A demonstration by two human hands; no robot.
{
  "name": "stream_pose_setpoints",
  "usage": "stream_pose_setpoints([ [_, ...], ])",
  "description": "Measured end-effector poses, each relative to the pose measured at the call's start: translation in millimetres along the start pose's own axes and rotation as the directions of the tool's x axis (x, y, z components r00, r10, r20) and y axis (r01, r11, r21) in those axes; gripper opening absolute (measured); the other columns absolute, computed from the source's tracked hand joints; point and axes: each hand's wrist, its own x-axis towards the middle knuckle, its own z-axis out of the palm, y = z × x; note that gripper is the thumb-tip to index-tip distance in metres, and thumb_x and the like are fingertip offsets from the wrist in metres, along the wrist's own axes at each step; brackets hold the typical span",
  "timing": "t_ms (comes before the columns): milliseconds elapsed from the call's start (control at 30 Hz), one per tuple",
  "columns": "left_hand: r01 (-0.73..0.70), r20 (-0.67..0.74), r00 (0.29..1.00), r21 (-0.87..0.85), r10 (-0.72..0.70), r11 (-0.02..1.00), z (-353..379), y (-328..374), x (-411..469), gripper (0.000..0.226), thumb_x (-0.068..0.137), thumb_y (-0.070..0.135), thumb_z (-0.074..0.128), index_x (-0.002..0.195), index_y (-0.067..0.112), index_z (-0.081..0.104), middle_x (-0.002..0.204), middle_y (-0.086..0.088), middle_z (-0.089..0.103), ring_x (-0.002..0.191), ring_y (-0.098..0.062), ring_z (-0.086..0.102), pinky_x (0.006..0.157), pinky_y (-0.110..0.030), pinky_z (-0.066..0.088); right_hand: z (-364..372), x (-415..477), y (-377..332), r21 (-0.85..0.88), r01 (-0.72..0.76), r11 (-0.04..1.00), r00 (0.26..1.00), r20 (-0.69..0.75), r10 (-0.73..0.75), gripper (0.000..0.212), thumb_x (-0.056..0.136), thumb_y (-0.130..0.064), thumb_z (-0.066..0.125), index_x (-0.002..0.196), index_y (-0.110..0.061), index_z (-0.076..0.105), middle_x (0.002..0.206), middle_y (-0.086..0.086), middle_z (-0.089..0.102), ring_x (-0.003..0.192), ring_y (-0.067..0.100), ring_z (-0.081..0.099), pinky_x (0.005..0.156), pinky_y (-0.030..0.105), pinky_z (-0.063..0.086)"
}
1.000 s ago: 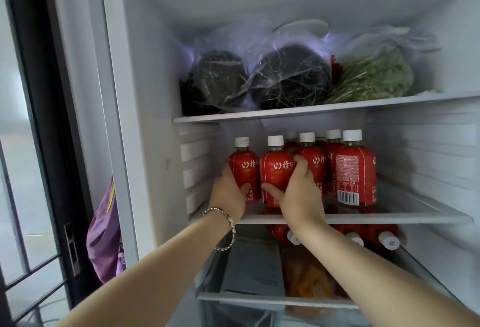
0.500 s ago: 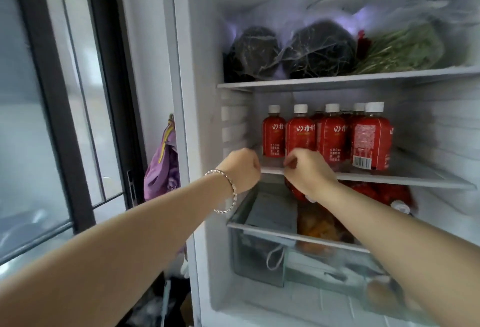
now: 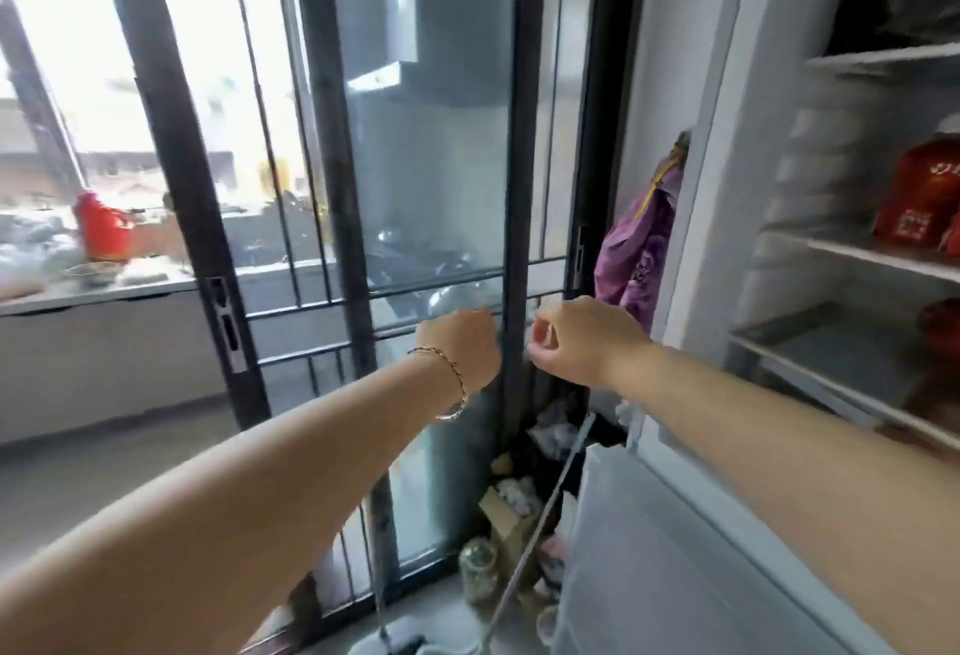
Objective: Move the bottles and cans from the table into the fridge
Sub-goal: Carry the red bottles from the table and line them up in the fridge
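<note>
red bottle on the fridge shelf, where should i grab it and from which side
Take the red bottle round its labelled body, below the white cap, coming from the fridge's open front. It stands upright on the shelf with the ribbed fridge wall to its left, so a level reach from the front looks simplest.

This is looking like a home: an open fridge [image 3: 831, 176] is holding red bottles [image 3: 919, 197] on a shelf [image 3: 883, 256], a purple bag [image 3: 639, 238] is hanging beside it, and behind a sliding glass door [image 3: 441, 186] a range hood [image 3: 415, 30] is hanging above a cluttered kitchen counter [image 3: 104, 285].
</note>
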Motion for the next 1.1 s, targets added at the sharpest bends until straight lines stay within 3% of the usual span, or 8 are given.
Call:
stream_pose_setpoints([
  [133, 0.234, -0.013, 0.972, 0.049, -0.234, 0.971, -7, -103, -72, 0.025, 0.088, 0.024, 0.043, 0.104, 0.017, 0.061, 0.109, -0.004, 0.064, 0.099, -0.026, 0.061, 0.069, -0.028, 0.039, 23, 12, -113, 0.077, 0.245, 0.967, 0.968, 0.036, -0.248, 0.018, 0.086, -0.035, 0.051, 0.093, -0.021, 0.06, 0.098, 0.0, 0.064, 0.092, 0.021, 0.06, 0.071, 0.028, 0.041],
  [333, 0.557, 0.003, 0.829, 0.086, -0.559, 0.826, -36, -245, -221, 0.022, 0.086, 0.028, 0.045, 0.098, 0.018, 0.06, 0.108, -0.005, 0.064, 0.1, -0.026, 0.06, 0.069, -0.027, 0.038, 56, -5, -305, 0.164, 0.517, 0.84, 0.839, 0.1, -0.535, 0.023, 0.086, -0.041, 0.053, 0.097, -0.023, 0.063, 0.103, 0.0, 0.064, 0.094, 0.02, 0.06, 0.066, 0.026, 0.039],
  [533, 0.785, -0.031, 0.612, 0.143, -0.79, 0.603, -77, -367, -410, 0.022, 0.089, 0.028, 0.043, 0.103, 0.017, 0.057, 0.108, -0.005, 0.062, 0.1, -0.025, 0.059, 0.071, -0.028, 0.038, 78, -64, -520, 0.266, 0.671, 0.692, 0.679, 0.155, -0.718, 0.016, 0.083, -0.037, 0.054, 0.089, -0.024, 0.062, 0.102, -0.001, 0.064, 0.091, 0.021, 0.059, 0.07, 0.023, 0.04],
  [733, 0.929, -0.093, 0.347, 0.175, -0.933, 0.327, -123, -460, -603, 0.023, 0.089, 0.023, 0.043, 0.103, 0.016, 0.059, 0.107, -0.007, 0.062, 0.099, -0.028, 0.059, 0.072, -0.031, 0.039, 86, -155, -723, 0.324, 0.813, 0.483, 0.459, 0.152, -0.875, 0.032, 0.086, -0.037, 0.053, 0.111, -0.019, 0.063, 0.108, 0.004, 0.063, 0.098, 0.024, 0.06, 0.074, 0.03, 0.049],
  [967, 0.995, -0.188, 0.052, 0.091, -0.981, 0.035, -151, -543, -780, 0.015, 0.085, 0.018, 0.043, 0.085, 0.015, 0.058, 0.083, -0.003, 0.061, 0.07, -0.023, 0.053, 0.058, -0.027, 0.037, 100, -240, -906, 0.4, 0.887, 0.232, 0.205, 0.11, -0.973, 0.027, 0.087, -0.034, 0.051, 0.102, -0.015, 0.064, 0.101, 0.005, 0.064, 0.094, 0.026, 0.06, 0.072, 0.028, 0.047],
  [1100, 0.984, -0.243, -0.128, 0.088, -0.962, -0.153, -148, -592, -861, 0.015, 0.085, 0.018, 0.044, 0.088, 0.016, 0.059, 0.086, -0.003, 0.063, 0.073, -0.024, 0.057, 0.059, -0.027, 0.036, 119, -276, -1003, 0.428, 0.9, 0.079, 0.047, 0.086, -0.995, 0.027, 0.088, -0.035, 0.052, 0.104, -0.018, 0.064, 0.103, 0.002, 0.064, 0.094, 0.025, 0.06, 0.072, 0.028, 0.047],
])
